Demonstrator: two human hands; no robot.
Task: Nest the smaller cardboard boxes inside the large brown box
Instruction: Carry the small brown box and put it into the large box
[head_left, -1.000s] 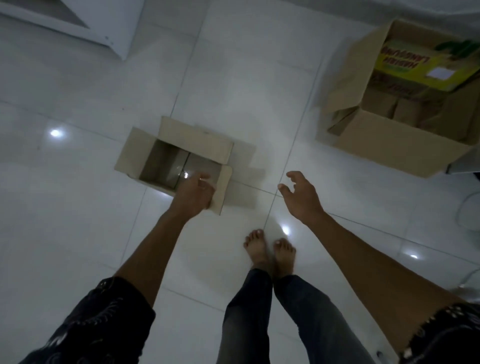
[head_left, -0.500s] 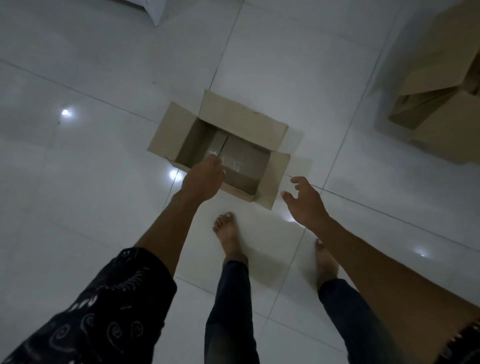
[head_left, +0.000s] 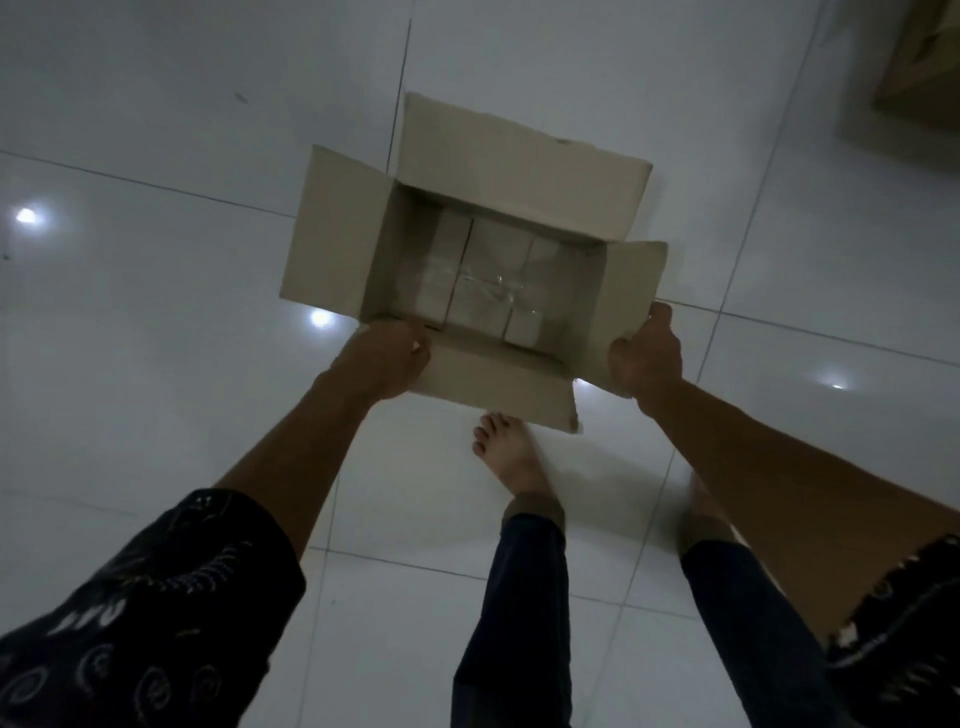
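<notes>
Head view shows a white tiled floor (head_left: 156, 415) with a small open cardboard box (head_left: 519, 171) directly ahead of both hands, over the floor; whether it rests on the tiles or is lifted clear I cannot tell. Far off beyond the right hand, at the upper right edge, a corner of the large brown box (head_left: 919, 78) is just visible, well apart from the small one.

The small box has four flaps spread outward and taped seams on its bottom panel; it looks empty. Empty corrugated board of this kind is probably light and fairly stiff in the walls, but the loose flaps will likely bend and fold if they carry the load, and the dry surface should not be slippery.

The left hand (head_left: 387, 356) is closed on the near left corner, fingers curled over the edge where the near flap meets the wall. The right hand (head_left: 647, 353) is clamped on the right side flap, thumb on top, fingers underneath.

Judging from this, the firmer hold would be on the walls or under the base, one hand on each side, since the flap in the right hand may hinge. Crushing is the main risk if it is squeezed hard.

A bare foot (head_left: 509, 457) stands just behind the near flap.
</notes>
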